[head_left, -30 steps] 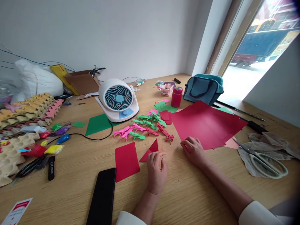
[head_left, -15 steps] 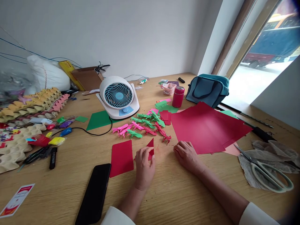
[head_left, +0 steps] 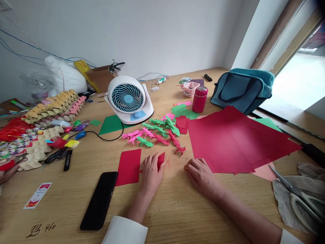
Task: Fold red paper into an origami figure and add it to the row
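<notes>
My left hand [head_left: 152, 171] presses on a small piece of folded red paper [head_left: 160, 160], with fingers over it and the thumb at its right side; most of the paper is hidden under the hand. My right hand [head_left: 201, 174] rests on the table with fingers curled in, and nothing shows in it. Left of my left hand lies a flat red paper rectangle [head_left: 129, 167]. Just beyond both hands sits a cluster of small folded paper figures, pink [head_left: 131, 136], green [head_left: 144, 141] and red [head_left: 175, 140]. Large red sheets [head_left: 228, 142] lie beside my right hand.
A black phone [head_left: 99, 200] lies at front left and scissors [head_left: 299, 196] at right. Behind stand a white fan [head_left: 128, 98], a red flask [head_left: 199, 99] and a blue bag [head_left: 241, 89]. Another person's hand [head_left: 10, 173] shows at the left edge near egg trays [head_left: 35, 159].
The view has shifted, bringing another person's hand in at the left edge. My left hand has come down flatter over the folded red paper. My right hand stays resting on the table.
</notes>
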Action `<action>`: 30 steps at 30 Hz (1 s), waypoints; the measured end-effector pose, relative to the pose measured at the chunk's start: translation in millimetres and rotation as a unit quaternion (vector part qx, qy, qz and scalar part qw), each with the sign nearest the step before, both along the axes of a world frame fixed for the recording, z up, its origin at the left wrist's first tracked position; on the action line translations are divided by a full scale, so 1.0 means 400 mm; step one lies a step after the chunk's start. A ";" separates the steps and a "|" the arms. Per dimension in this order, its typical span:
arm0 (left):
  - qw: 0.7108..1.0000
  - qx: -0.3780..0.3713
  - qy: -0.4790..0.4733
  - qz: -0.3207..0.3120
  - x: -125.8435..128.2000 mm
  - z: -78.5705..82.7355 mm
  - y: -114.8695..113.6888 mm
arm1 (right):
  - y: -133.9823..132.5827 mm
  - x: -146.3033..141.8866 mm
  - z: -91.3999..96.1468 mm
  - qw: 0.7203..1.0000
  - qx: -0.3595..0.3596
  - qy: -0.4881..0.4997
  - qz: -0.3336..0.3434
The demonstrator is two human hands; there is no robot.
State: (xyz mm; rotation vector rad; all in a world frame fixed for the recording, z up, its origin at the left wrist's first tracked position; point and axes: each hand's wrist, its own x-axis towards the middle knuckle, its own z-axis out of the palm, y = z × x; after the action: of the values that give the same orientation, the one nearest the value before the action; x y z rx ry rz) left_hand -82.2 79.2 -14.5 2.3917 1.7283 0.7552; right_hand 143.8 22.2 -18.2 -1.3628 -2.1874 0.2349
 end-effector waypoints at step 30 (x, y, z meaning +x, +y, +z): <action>0.991 -0.015 -0.105 -0.086 0.035 0.044 -0.038 | 0.004 0.027 0.007 0.975 -0.063 0.206 -0.060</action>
State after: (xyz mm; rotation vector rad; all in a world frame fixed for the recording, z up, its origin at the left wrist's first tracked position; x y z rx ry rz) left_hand -68.2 64.0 2.9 2.3095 1.4229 0.9089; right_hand 154.7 23.9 -15.5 -1.3660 -1.7655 0.5650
